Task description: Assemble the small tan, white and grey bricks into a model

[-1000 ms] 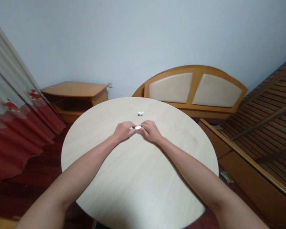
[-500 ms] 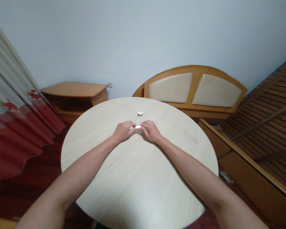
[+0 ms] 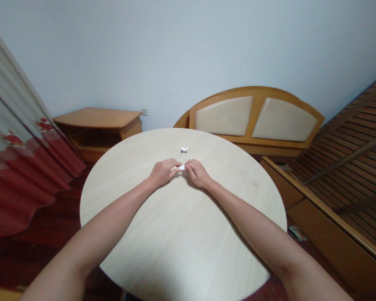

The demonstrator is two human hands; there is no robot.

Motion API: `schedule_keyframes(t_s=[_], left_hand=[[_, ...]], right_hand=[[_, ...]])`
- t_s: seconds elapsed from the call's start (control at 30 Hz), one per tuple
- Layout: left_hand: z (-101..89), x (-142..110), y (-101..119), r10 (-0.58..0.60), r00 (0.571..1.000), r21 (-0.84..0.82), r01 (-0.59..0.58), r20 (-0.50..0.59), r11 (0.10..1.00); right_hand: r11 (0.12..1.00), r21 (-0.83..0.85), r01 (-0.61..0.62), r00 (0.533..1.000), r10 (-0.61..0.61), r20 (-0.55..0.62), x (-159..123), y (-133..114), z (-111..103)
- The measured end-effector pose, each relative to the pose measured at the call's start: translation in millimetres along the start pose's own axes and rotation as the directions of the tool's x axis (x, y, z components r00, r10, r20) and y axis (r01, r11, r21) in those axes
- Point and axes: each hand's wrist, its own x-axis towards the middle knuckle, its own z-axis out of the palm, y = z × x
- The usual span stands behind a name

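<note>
Pale round wooden table (image 3: 181, 234) fills the middle of the head view. Near its centre, the left hand (image 3: 163, 172) and right hand (image 3: 198, 174) come together, their fingertips touching a small white piece (image 3: 181, 167) that lies between them; whether it is pinched or only touched cannot be told. Just beyond lies a small white-and-dark item (image 3: 184, 149), too small to read. Around the table stand a wooden bedside cabinet (image 3: 97, 118), a padded headboard (image 3: 253, 117), a slatted bed frame (image 3: 347, 167) and a red-patterned curtain (image 3: 19, 167). A small packet (image 3: 297, 233) lies on the floor.
</note>
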Motion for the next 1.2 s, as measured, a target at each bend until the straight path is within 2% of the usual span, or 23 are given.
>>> schedule_keyframes(t_s=[0.17,0.33,0.5,0.57,0.63,0.77,0.93,1.2], left_hand=[[-1.0,0,0,-0.003,1.000,0.010,0.003,0.010,1.000],[0.2,0,-1,-0.031,0.999,0.022,0.030,0.037,0.999],[-1.7,0,2,-0.117,0.993,0.048,0.117,0.017,0.992],[-2.6,0,3,-0.152,0.988,0.051,0.152,0.010,0.987],[-3.5,0,3,-0.176,0.984,0.050,0.176,0.006,0.983],[-5.1,1,4,-0.207,0.978,0.055,0.205,0.016,0.977],[-5.8,2,5,-0.223,0.975,0.056,0.221,0.021,0.974],[-4.8,2,4,-0.242,0.970,0.068,0.240,0.024,0.968]], right_hand=[[0.993,0.118,0.015,0.997,-0.006,-0.072,-2,-5,-4],[0.994,0.094,0.058,0.997,-0.053,-0.060,0,-9,-10],[0.989,0.146,-0.016,0.997,0.027,-0.078,-3,12,-32],[0.983,0.169,-0.073,0.996,0.079,-0.031,-8,27,-43],[0.977,0.171,-0.127,0.990,0.115,0.076,-14,39,-52],[0.963,0.208,-0.171,0.967,0.123,0.225,-19,48,-57],[0.959,0.223,-0.172,0.955,0.108,0.275,-18,43,-54],[0.970,0.194,-0.146,0.954,0.087,0.286,-16,40,-54]])
